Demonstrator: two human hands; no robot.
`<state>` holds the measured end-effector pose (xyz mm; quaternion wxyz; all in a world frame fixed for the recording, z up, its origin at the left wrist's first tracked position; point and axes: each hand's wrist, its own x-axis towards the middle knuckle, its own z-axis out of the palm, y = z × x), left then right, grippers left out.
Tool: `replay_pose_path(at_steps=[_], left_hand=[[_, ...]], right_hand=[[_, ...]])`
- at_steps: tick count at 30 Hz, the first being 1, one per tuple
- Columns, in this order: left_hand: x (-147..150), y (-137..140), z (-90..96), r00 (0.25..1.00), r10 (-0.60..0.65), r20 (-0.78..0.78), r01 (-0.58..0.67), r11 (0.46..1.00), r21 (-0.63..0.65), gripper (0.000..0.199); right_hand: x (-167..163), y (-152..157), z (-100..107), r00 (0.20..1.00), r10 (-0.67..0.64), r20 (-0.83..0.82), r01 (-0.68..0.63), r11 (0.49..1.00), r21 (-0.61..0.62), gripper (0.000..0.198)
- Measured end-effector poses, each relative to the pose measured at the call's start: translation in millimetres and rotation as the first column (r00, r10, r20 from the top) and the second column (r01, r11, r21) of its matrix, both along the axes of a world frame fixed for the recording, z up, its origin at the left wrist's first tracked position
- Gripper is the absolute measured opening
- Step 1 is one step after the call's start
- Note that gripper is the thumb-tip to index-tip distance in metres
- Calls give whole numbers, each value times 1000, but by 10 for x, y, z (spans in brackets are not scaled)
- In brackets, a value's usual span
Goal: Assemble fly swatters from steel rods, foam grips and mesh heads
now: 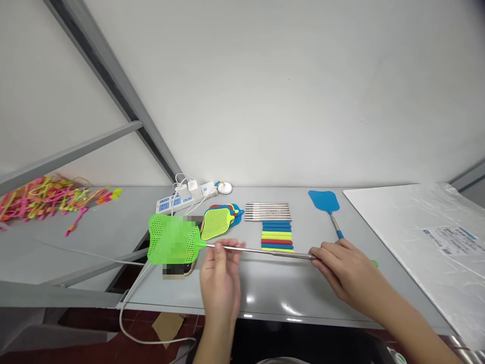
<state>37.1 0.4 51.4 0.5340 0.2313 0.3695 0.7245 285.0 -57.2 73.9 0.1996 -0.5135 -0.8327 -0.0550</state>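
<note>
A green fly swatter (174, 238) with a telescopic metal rod is held level above the table between both hands. My left hand (220, 283), palm up, is closed round the thin part of the rod near the swatter's head. Farther right, my right hand (346, 270) grips the thicker end, hiding most of the handle; a green tip shows past it. Behind the rod lie a row of metal rods (267, 212), several coloured handle grips (277, 235) and a pile of loose swatter heads (217, 223). A blue fly swatter (326, 200) rests behind my right hand.
A white power strip (185, 199) with plugs stands at the back left, its cable hanging over the front edge. Plastic-wrapped white board (420, 237) covers the right side. Grey metal bars (76, 146) cross the left, before a heap of bright coloured pieces (41, 199).
</note>
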Motion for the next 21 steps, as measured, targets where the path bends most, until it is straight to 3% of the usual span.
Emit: replay_pose_path(at_steps=[4,10,14,17,21], left_hand=[[258,-147,-68,976,-217,14,218,974,-54,28],[352,-158,-68,961,-270,-50,269,963,-26,27],[147,-1,2,987,-152,-59,151,988,-7,25],[-202,188,83,997,71,14,-72,997,24,21],[-620,414,132,980,184,75,-187,982,37,17]], right_hand=[[-104,71,42,1000,-8,8,7,993,114,16],[-239,204,29,996,17,90,-30,989,146,31],[-126,232,14,995,11,99,-18,997,70,31],[203,216,-69,992,-56,116,50,997,52,28],[670,152,-230,986,-90,141,81,994,69,25]])
